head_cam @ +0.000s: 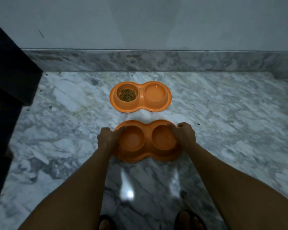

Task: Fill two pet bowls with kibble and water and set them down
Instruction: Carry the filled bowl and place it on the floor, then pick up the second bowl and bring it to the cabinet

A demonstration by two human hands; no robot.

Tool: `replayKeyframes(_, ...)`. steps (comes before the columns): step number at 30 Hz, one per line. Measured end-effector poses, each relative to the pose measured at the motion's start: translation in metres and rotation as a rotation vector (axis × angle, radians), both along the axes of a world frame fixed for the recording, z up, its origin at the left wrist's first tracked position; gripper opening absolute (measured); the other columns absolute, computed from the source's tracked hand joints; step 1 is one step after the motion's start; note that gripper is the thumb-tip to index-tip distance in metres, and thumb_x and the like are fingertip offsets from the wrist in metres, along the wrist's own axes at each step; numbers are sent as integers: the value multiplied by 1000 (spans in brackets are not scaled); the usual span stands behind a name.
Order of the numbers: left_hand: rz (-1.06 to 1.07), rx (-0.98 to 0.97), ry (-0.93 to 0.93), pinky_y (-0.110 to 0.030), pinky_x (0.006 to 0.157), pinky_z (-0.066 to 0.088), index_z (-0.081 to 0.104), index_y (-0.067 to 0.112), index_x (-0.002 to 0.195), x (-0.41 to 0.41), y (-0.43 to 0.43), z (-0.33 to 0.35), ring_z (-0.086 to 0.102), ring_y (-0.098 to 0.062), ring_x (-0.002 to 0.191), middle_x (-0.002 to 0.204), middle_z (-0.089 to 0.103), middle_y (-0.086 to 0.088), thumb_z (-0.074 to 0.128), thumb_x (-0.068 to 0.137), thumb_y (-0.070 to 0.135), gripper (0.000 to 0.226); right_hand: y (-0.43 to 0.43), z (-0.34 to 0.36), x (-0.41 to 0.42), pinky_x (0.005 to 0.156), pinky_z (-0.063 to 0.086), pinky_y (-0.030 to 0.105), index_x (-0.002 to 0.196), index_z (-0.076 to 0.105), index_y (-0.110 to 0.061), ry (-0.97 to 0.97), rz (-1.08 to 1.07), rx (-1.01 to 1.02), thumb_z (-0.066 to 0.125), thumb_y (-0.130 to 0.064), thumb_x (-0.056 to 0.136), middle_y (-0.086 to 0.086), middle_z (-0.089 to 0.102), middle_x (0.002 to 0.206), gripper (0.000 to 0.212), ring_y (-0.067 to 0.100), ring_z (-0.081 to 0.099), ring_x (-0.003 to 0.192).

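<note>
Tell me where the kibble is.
The kibble fills the left cup of the far orange double bowl on the marble floor, near the wall.

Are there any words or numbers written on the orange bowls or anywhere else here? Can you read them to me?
None: there are no words, numbers or signs to read anywhere in this picture.
The far orange double bowl with kibble: plain, no writing.
The near orange double bowl held by the left hand and right hand: plain too.
The marble floor and wall: only streaks and marks.
</note>
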State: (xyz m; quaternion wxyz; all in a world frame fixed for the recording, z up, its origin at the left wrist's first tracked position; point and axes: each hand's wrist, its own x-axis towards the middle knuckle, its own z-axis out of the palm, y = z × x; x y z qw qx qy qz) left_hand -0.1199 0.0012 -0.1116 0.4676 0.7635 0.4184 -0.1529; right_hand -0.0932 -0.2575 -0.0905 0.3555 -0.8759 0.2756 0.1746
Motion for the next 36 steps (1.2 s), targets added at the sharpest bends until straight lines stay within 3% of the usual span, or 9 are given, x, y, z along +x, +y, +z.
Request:
replayKeyframes(4,30,49,94,-46,97,46,58,7,119,-32,-16,9,50,-40,115,122,54,-26,72,56,54,80,0,-3,-31,88,46,39,109,61,-6,45,-78,-10,70,-41,79,19,62,116,47,37,59,107)
replayKeyframes(8,3,22,82,-34,74,43,59,8,119,-45,-23,13,55,-37,107,120,56,-24,68,65,36,62,4,-1,-44,88,48,41,107,61,-2,46,-92,-12,69,-26,80,20,63,114,37,37,60,106)
replayKeyframes(13,1,34,9,-34,72,44,64,10,105,-41,-20,21,57,-36,103,107,63,-21,59,52,39,61,2,7,-45,81,45,35,107,60,-4,-7,-101,4,69,-28,80,16,63,112,38,34,59,106)
replayKeyframes(16,39,49,-44,-34,72,45,63,8,113,-34,-22,33,61,-35,100,107,66,-18,65,63,38,58,8,16,-38,82,45,35,112,60,-6,-76,-157,24,67,-28,80,15,62,115,39,34,60,104)
replayKeyframes(21,117,60,-149,-39,88,47,54,7,129,-13,-24,61,59,-35,108,118,62,-18,67,77,34,60,20,46,-17,92,44,40,128,56,-3,-189,-222,44,64,-27,86,18,54,129,50,37,55,116)
replayKeyframes(27,158,68,-178,-40,84,48,51,10,131,-13,-21,197,57,-34,106,121,58,-18,54,63,48,78,36,174,-11,91,50,46,119,63,-6,-225,-222,6,63,-28,84,15,55,123,41,36,58,107)
replayKeyframes(32,158,111,-180,-42,86,49,51,12,131,-12,-12,347,56,-33,106,123,54,-16,58,73,44,67,44,328,-7,89,48,43,131,56,-5,-198,-206,13,61,-28,88,15,50,132,50,36,57,109)
replayKeyframes(36,198,104,-212,-41,84,48,50,12,132,-9,-2,483,56,-33,107,125,54,-16,57,74,46,68,57,465,-1,91,50,46,122,61,-3,-238,-234,31,55,-34,93,17,50,126,43,37,59,100)
